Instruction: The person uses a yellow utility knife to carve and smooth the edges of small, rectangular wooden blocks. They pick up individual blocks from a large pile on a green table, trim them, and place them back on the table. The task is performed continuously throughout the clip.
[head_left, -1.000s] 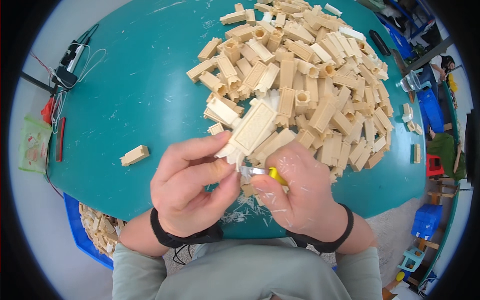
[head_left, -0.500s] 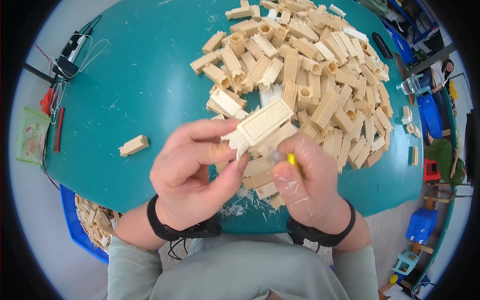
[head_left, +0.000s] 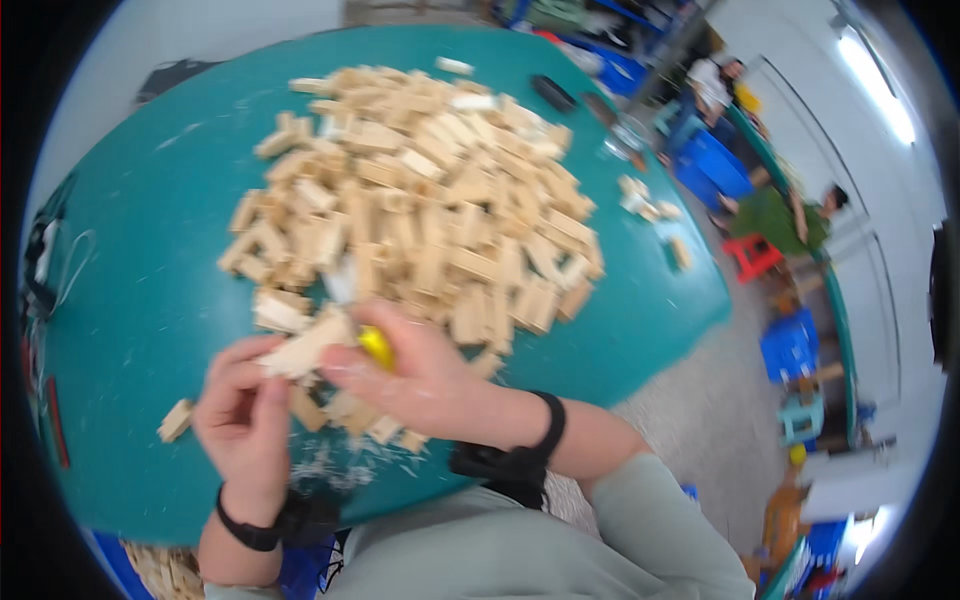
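My left hand (head_left: 245,415) pinches the end of a cream-coloured, oblong hollow-looking block (head_left: 308,346), held up over the near side of the green table. In my right hand (head_left: 415,382) is a small tool with a yellow handle (head_left: 376,347); its working end is hidden behind my fingers and blurred. My right fingers rest at the block's other end. Just beyond rises a large heap of similar cream blocks (head_left: 430,215), some paler. Thin pale shavings (head_left: 335,468) lie on the table beneath my hands.
One loose block (head_left: 176,420) lies left of my left hand. A dark oblong object (head_left: 553,93), a clear container (head_left: 627,137) and a few pale pieces (head_left: 638,196) sit on the far right. A red stool (head_left: 752,257), blue tubs and two people are beyond the table.
The view has swung to the right, so the heap and hands appear further left. The block has turned in my left hand, and my right hand has come up against its end.
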